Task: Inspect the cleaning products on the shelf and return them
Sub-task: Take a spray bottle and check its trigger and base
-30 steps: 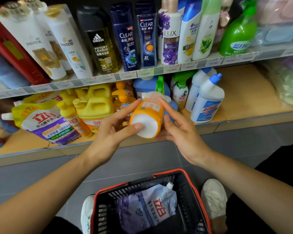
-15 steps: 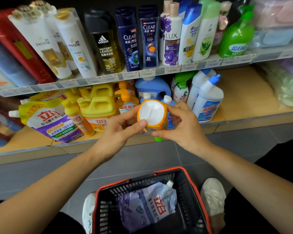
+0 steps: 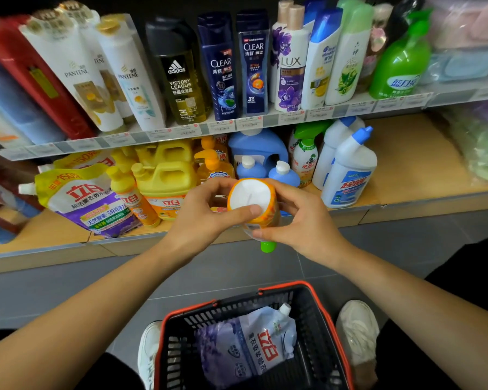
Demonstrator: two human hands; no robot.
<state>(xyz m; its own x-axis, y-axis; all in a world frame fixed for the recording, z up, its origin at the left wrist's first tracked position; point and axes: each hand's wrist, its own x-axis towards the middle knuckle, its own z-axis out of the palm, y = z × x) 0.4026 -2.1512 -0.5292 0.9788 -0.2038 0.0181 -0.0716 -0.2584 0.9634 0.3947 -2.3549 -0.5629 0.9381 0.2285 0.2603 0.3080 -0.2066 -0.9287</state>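
I see the left hand [image 3: 200, 220] and right hand [image 3: 304, 226] grasping the inverted orange bottle [image 3: 251, 197]; it looks light, stiff, slick plastic, best held around its body.

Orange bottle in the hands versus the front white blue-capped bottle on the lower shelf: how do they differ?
The orange bottle is upside down, green cap lowest; the white bottle stands upright, blue cap on top. The left hand and right hand grip the orange bottle off the shelf; the white bottle rests on the lower shelf, untouched. Both are capped plastic bottles.
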